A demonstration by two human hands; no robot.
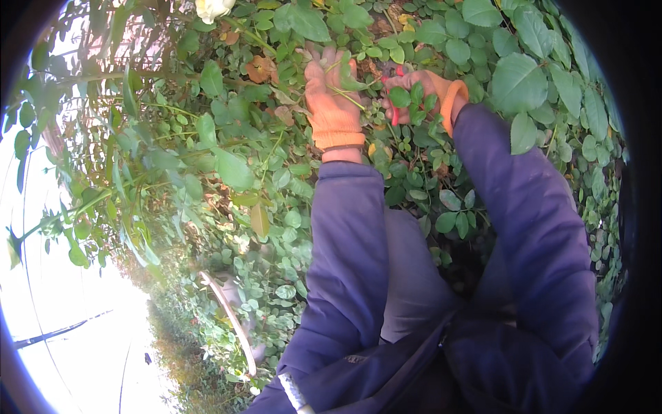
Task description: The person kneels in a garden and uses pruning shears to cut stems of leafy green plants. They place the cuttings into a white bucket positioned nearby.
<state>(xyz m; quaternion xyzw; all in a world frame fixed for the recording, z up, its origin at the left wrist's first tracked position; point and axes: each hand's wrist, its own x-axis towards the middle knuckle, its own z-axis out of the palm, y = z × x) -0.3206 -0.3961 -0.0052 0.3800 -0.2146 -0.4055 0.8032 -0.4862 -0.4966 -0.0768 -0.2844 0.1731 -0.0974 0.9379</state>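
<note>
My left hand [333,103], in an orange knit-cuffed glove, reaches into rose foliage at the top middle. A thin green stem [345,97] crosses in front of it, and leaves partly cover the fingers. How they are closed cannot be made out. To its right, my right hand [424,87], gloved alike, grips red-handled hand pruners [395,115]. Small green leaves [414,98] overlap that hand. The pruners' blades are mostly hidden among the stems near my left fingers.
Leafy rose canes surround both arms. A cream rose bloom [213,9] hangs at the top. Dry brown leaves [260,69] are left of my hands. One long cane [77,211] juts left towards bright sky. A pale curved bar [230,315] stands at the lower left.
</note>
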